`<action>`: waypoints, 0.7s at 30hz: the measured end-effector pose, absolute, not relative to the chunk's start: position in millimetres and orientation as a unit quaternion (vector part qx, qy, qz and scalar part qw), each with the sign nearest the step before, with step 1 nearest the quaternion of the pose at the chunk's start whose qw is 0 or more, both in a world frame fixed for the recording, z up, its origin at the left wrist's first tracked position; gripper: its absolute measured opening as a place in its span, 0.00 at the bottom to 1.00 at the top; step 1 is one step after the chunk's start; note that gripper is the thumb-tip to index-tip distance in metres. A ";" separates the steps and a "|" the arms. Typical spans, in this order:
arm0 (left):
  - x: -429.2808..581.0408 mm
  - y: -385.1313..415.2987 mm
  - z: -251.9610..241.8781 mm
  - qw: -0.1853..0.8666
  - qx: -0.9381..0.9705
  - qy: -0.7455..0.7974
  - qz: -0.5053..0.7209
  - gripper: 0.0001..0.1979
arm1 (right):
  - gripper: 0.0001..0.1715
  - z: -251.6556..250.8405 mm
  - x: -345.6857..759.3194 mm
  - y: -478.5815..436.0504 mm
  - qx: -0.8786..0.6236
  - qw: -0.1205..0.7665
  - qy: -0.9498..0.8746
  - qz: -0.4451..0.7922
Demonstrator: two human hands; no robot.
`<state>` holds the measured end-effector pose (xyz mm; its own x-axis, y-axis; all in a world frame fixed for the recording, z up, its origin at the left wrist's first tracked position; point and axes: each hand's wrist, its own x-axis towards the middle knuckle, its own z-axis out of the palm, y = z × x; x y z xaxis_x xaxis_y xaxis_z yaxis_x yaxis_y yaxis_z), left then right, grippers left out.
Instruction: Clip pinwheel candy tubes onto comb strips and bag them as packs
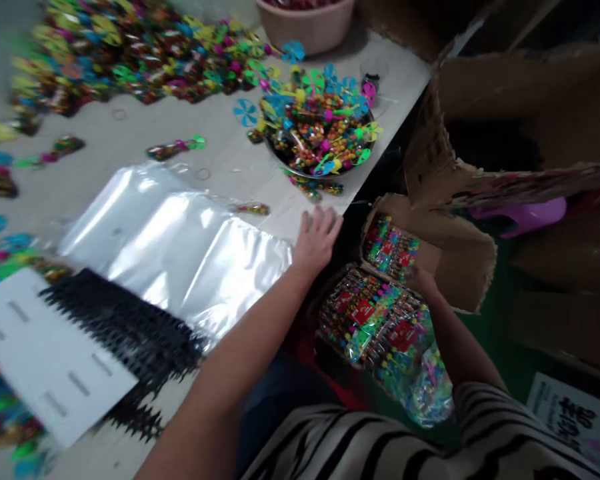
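My left hand (316, 241) lies on the edge of the white table, fingers stretched out and holding nothing. Beside it is a stack of clear plastic bags (180, 240), with one small candy-filled tube (253, 209) just past their edge. Down to the right, my right hand (423, 281) reaches into an open cardboard box (467, 267). It is at the edge of a flat pack of colourful candy toys with red labels (393, 250); its fingers are dark and blurred, so I cannot make out a grip. More such wrapped packs (375, 313) lie nearer to me.
A metal bowl (325, 175) heaped with candy-filled fan toys stands near the table edge. Behind it are a large toy pile (145, 53) and a pink tub (310, 27). Black plastic strips (125, 327) and a white slotted board (50, 360) lie left. A large carton (520, 100) stands right.
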<state>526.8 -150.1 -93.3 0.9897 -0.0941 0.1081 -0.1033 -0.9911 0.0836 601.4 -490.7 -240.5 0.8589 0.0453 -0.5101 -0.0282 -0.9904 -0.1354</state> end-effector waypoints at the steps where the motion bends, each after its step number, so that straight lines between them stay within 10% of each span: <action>1: 514.3 -157.0 -92.1 0.037 0.995 -0.079 0.052 0.26 | 0.12 -229.4 582.3 -488.1 -0.963 0.091 -0.018 0.252; 7: 382.0 -179.7 -72.8 0.057 0.974 -0.214 0.044 0.16 | 0.10 -194.0 488.7 -458.4 -0.941 0.250 -0.142 0.176; 14: 187.5 -93.2 -44.5 0.138 0.975 0.131 0.110 0.23 | 0.23 -125.2 448.2 -305.9 -0.804 0.517 -0.288 0.051; 21: 17.1 -60.0 -93.0 0.158 0.830 0.476 0.242 0.23 | 0.22 -68.4 341.7 -133.4 -0.648 0.382 -0.653 0.088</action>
